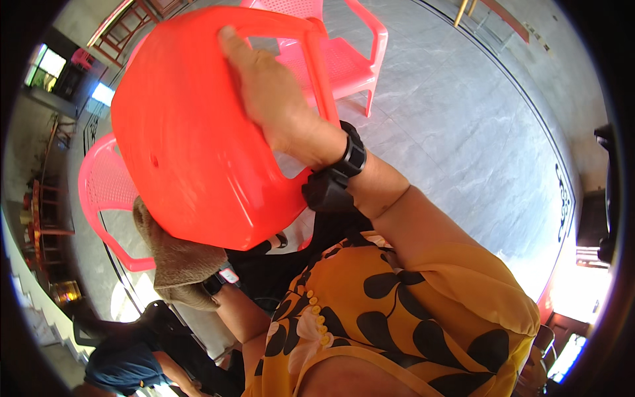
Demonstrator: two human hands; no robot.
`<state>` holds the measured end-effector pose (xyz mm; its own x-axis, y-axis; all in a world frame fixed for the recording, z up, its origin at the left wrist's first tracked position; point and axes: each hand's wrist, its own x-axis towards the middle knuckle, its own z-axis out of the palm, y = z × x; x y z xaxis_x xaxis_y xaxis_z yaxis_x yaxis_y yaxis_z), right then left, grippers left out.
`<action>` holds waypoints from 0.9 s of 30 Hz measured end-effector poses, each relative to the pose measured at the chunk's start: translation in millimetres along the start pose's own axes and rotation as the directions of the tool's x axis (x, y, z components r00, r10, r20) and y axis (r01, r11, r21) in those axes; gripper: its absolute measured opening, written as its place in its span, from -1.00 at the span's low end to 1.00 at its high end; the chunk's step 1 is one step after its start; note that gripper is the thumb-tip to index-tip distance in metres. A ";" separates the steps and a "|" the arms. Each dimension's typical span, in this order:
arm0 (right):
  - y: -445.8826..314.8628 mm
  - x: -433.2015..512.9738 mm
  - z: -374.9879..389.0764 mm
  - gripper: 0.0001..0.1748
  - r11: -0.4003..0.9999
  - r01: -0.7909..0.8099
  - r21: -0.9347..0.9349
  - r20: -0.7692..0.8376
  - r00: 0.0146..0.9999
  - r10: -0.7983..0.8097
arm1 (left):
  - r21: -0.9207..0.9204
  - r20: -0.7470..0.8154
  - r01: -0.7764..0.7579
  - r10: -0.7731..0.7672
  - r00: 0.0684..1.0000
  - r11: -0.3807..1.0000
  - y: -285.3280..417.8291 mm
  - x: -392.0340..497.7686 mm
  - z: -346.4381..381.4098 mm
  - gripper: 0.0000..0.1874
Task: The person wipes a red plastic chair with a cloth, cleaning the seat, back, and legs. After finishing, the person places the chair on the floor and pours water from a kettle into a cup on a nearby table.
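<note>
A glossy red plastic stool (198,144) is held up, tilted, in front of my chest. My right hand (273,94) grips it along the edge beside its frame openings, one digit stretched over the red surface; the other fingers are mostly hidden. A black strap with a dark device (330,188) circles my right wrist. At the stool's lower left, a brown cloth (186,258) bunches around my left hand and touches the red plastic. The cloth covers that hand's fingers; only the wrist, with a dark band (216,283), shows.
Pink plastic armchairs stand behind the stool (342,64) and at its left (106,193). A person in a dark blue shirt (126,360) is at the lower left. Grey tiled floor (456,124) spreads to the right. A wooden table (111,22) stands at the upper left.
</note>
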<state>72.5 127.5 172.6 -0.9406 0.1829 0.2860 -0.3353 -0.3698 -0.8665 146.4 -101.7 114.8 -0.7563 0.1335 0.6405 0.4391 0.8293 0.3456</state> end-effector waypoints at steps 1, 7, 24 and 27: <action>-2.5 0.2 -6.0 -0.40 0.996 -0.036 -0.082 0.066 0.997 0.041 | -0.155 -0.106 0.091 -0.108 0.988 0.984 1.6 -1.3 15.5 -0.26; -3.6 2.1 -67.2 -0.37 0.890 0.187 -0.416 0.256 0.963 -0.083 | -0.762 -0.008 0.145 -0.234 0.972 0.631 8.7 16.1 63.4 -0.26; 6.0 -132.8 -405.3 -0.64 0.846 -0.154 -0.511 -0.740 0.579 -0.342 | -0.568 0.263 0.278 -0.149 0.953 0.774 104.8 25.1 218.9 -0.70; 75.7 -152.7 -478.6 -0.62 0.831 -0.340 -0.441 -0.881 0.339 -0.330 | -0.667 0.174 0.325 -0.285 0.943 0.670 55.8 19.0 195.5 -0.68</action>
<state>216.0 507.5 -132.5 -0.1613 0.9867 0.0221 0.0642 0.0328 -0.9974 61.7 53.2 12.2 -0.9222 -0.0158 0.3864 0.3719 0.2370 0.8975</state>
